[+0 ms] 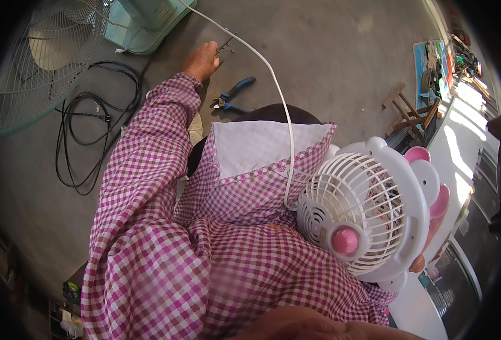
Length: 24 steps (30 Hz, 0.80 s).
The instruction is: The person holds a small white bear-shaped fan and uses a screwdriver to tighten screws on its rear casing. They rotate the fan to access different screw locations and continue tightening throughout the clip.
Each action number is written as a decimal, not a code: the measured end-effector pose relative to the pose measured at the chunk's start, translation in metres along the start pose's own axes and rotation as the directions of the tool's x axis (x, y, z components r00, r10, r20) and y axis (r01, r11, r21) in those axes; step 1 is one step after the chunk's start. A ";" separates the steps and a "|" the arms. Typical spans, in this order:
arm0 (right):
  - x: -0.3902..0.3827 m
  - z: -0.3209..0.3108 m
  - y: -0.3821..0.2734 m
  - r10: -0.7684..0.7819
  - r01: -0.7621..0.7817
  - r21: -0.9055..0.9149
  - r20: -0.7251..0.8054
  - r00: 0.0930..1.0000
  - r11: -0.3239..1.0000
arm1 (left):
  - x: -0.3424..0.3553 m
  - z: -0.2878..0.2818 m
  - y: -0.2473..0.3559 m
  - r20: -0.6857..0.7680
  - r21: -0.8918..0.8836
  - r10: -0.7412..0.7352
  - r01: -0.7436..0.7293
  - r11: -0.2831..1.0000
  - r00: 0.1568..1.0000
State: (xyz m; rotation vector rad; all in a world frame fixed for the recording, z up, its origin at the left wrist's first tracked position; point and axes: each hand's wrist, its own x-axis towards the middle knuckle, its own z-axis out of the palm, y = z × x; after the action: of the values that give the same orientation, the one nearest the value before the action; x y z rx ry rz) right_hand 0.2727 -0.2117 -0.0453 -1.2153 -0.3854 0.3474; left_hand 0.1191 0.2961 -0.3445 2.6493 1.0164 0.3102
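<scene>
My left hand reaches down to the floor at the far left with its fingers curled together. Thin, dark metal pieces lie right at its fingertips; what sits inside the fingers is too small to make out. Blue-handled pliers rest on the floor just nearer to me. On my lap, a white caged fan with a pink knob and pink ear-shaped parts lies tilted on its side. Fingertips of my right hand show at the fan's far-side rim, gripping it; the rest is hidden behind the fan.
A white cord runs from the fan over the checked cloth to the top. A larger fan and its green base stand at upper left, beside a coiled black cable. A wooden folding stool stands at right.
</scene>
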 end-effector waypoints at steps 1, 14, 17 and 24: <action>0.003 -0.002 0.002 0.002 -0.002 0.008 0.009 1.000 1.000 | 0.010 0.004 0.016 -0.031 0.000 0.008 -0.008 1.000 0.999; 0.051 -0.194 -0.062 0.151 -0.168 0.185 0.103 0.983 0.968 | 0.033 0.133 0.180 0.154 0.329 0.337 -0.370 0.869 0.929; 0.054 -0.227 -0.068 0.190 -0.204 0.140 0.107 0.976 0.969 | 0.037 0.147 0.212 0.175 0.335 0.352 -0.392 0.857 0.919; 0.050 -0.208 -0.022 0.148 -0.160 0.132 0.091 0.985 0.978 | 0.072 0.161 0.178 0.274 0.431 0.354 -0.444 0.786 0.894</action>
State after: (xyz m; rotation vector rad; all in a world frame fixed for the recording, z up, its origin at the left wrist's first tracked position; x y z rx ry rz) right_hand 0.4148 -0.3685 -0.0818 -1.0997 -0.3321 0.5500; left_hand 0.3292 0.1884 -0.4283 3.2723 0.5010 -0.1282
